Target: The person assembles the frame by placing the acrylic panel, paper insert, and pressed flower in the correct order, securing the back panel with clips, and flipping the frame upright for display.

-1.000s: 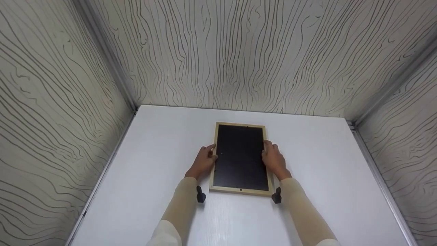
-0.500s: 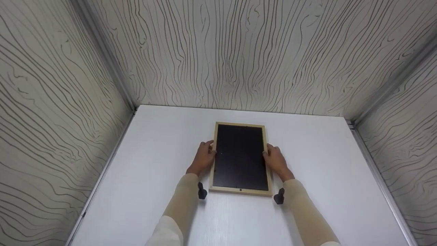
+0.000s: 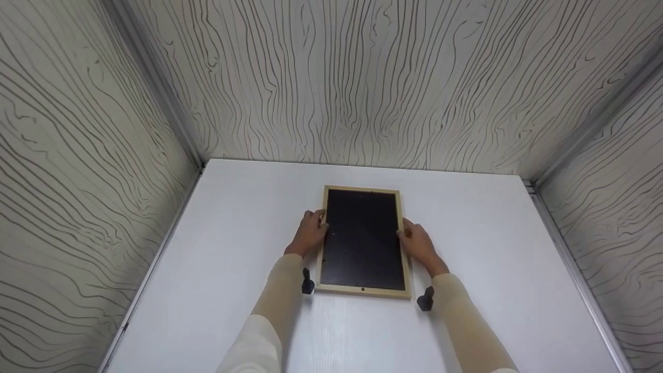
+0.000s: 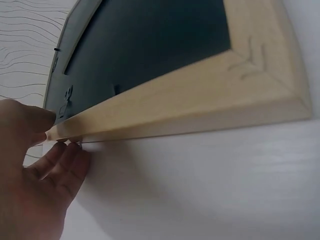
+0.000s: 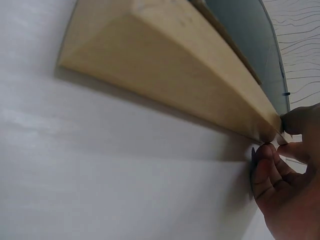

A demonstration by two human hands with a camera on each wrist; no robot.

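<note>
A picture frame (image 3: 405, 267) of pale wood lies back side up on the white table, its black backing board (image 3: 362, 241) facing me. My left hand (image 3: 308, 233) grips its left side around mid-length. In the left wrist view, the thumb is on top of the wooden edge and the curled fingers are at its underside; a small metal hanger (image 4: 68, 94) and dark tabs show on the backing. On the opposite side my right hand (image 3: 419, 244) pinches the wood, thumb above and fingers low against the edge (image 5: 175, 65) in the right wrist view. The frame's front is hidden.
The white table (image 3: 248, 207) spreads around the frame. Wood-grain patterned panels (image 3: 331, 88) enclose it at the back and both sides, with grey metal rails (image 3: 155, 83) at the corners. Black wrist mounts (image 3: 426, 299) sit beside the sleeves.
My left hand has slid slightly up along its side. The right hand has shifted slightly down its side, and its fingers have moved from over the edge to beneath it. The frame stays nearly in place.
</note>
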